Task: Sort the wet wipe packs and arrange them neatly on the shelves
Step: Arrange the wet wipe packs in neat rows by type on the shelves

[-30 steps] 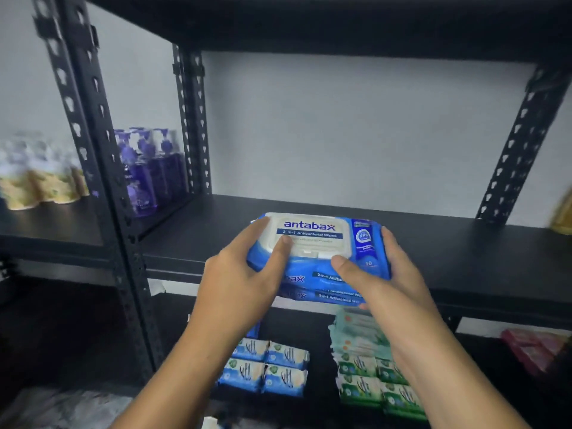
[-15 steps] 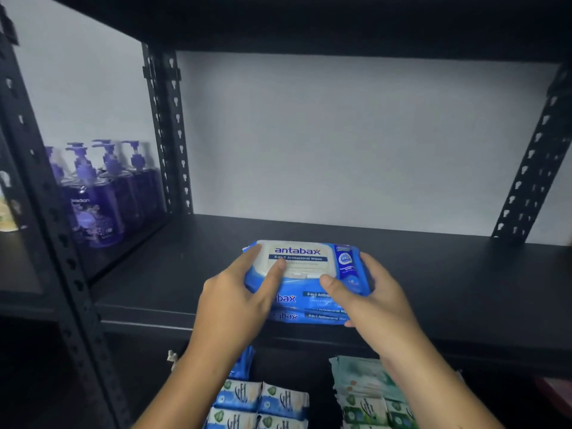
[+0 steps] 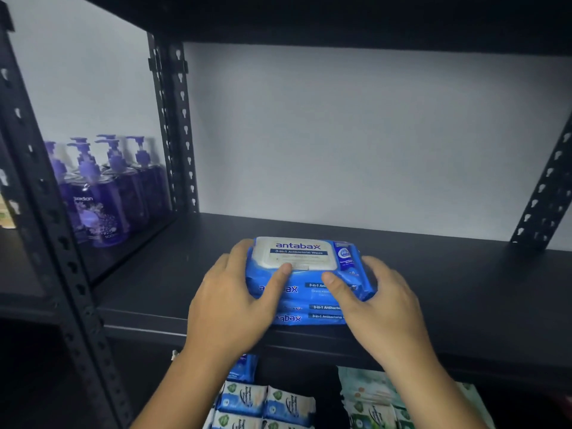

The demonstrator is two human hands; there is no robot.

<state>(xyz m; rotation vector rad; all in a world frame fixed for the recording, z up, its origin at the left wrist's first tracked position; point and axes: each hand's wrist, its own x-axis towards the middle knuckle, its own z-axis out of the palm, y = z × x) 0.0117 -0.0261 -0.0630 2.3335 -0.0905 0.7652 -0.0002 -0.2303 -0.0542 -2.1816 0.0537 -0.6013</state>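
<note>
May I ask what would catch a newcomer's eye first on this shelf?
The bright blue stack of antabax wipe packs stands out at the front of the black shelf, in the grip of the left hand and right hand. Then the purple pump bottles on the neighbouring shelf, far left.

The white lid of the top pack point(image 3: 297, 255) in the stack of blue wipe packs point(image 3: 309, 301) reads "antabax", with "3-in-1 Antibacterial Wipes" on a dark strip beneath and "99" in a round badge to its right. The packs' near sides repeat "antabax" and "3-in-1 Antibacterial", partly covered. Labels on the purple pump bottles point(image 3: 102, 212), far left, are too blurred to read.
</note>
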